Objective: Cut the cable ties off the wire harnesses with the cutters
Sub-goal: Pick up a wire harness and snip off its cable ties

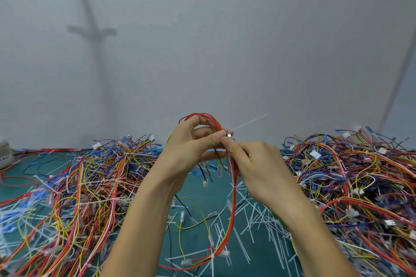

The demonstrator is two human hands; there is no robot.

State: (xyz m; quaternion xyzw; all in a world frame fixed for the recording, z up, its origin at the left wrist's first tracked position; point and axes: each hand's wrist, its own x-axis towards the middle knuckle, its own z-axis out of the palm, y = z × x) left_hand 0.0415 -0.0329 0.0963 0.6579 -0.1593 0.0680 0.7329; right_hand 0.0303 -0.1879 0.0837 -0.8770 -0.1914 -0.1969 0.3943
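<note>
My left hand (191,144) holds a wire harness (233,186) of red, orange and yellow wires up above the table, gripping its looped top. The harness hangs down between my forearms to the green mat. A white cable tie (249,122) sits on the loop, its long tail pointing up and right. My right hand (254,164) pinches with thumb and forefinger at the tie's head, touching my left thumb. A small shiny metal piece (229,135) shows at the fingertips; I cannot tell if it is the cutters' tip. No cutters are plainly visible.
A big tangle of harnesses (90,186) lies on the left, another pile (351,177) on the right. Several cut white tie tails (254,216) litter the green mat (198,191) between them. A grey wall stands close behind. A pale object (5,153) sits at the far left edge.
</note>
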